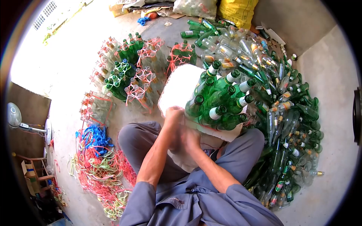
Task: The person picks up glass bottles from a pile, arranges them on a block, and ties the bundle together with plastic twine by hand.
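Observation:
Several green bottles (218,98) stand upright in a tight group on a white board (180,81) before my knees. At the near left edge of the group is my left hand (174,114), its fingers bent close to the lowest bottles; what they hold is hidden. My right hand (189,138) is just below it, smeared by motion, in front of the board's near edge. A thin strand seems to run along the base of the bottles, but its ends cannot be made out.
Tied bundles of bottles (145,84) stand at the left. Blue strings (95,138) and a tangle of red and green strings (100,169) lie beside my left knee. Loose bottles (277,113) are heaped at the right. Behind are a yellow sack (237,13) and a fan (15,115).

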Action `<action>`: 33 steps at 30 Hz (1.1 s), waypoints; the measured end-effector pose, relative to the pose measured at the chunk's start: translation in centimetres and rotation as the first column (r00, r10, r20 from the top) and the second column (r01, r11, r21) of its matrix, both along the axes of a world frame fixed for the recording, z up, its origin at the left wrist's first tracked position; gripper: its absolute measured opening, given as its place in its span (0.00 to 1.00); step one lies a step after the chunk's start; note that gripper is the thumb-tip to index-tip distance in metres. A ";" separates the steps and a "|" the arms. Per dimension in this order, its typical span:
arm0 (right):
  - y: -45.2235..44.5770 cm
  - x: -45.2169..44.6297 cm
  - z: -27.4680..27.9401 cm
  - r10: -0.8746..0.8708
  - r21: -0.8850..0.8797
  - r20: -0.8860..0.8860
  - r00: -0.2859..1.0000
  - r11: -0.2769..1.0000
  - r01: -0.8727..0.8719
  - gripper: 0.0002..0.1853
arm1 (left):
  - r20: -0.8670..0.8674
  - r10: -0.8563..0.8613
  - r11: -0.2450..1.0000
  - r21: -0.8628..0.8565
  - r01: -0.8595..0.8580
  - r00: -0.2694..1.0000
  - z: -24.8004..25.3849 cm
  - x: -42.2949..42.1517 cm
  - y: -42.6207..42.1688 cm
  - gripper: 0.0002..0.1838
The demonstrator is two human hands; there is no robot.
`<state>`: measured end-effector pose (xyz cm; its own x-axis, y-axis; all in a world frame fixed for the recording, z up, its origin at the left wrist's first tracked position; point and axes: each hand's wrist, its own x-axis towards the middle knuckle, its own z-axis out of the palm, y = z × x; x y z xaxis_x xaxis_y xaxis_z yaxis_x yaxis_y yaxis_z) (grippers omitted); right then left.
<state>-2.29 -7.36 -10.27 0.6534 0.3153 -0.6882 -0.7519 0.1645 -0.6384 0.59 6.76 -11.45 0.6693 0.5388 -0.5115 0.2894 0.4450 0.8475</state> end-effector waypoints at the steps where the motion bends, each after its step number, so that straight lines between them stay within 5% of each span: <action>1: 0.0 -0.1 0.5 -0.014 0.014 -0.010 1.000 1.000 0.014 0.10 | -0.018 0.016 1.000 0.010 -0.016 1.000 1.9 -0.4 -0.3 0.04; 8: 0.3 -1.3 1.8 -0.053 0.061 -0.040 0.998 0.997 0.055 0.09 | -0.129 -0.139 0.900 0.398 0.180 0.982 0.1 -3.7 -1.0 0.05; 15: 0.1 -1.1 0.0 -0.019 0.086 0.024 1.000 0.996 0.016 0.09 | -0.110 -0.125 0.874 0.459 0.162 0.986 -1.7 -3.2 -2.4 0.05; 27: -0.1 -0.7 0.8 0.041 -0.118 0.222 0.974 0.993 -0.015 0.14 | -0.150 -0.044 0.905 0.412 0.103 0.988 0.1 -2.6 -3.1 0.05; 33: -0.1 -1.2 0.2 0.219 -0.366 0.563 0.797 0.931 0.002 0.13 | -0.205 -0.092 0.903 0.396 0.168 0.974 -0.2 -2.4 -2.5 0.05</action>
<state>-3.46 -7.45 -10.11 0.9371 0.2349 -0.2580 -0.2135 -0.1989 -0.9565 -1.77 4.24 -11.63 0.6669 0.6398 -0.3818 0.4828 0.0192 0.8755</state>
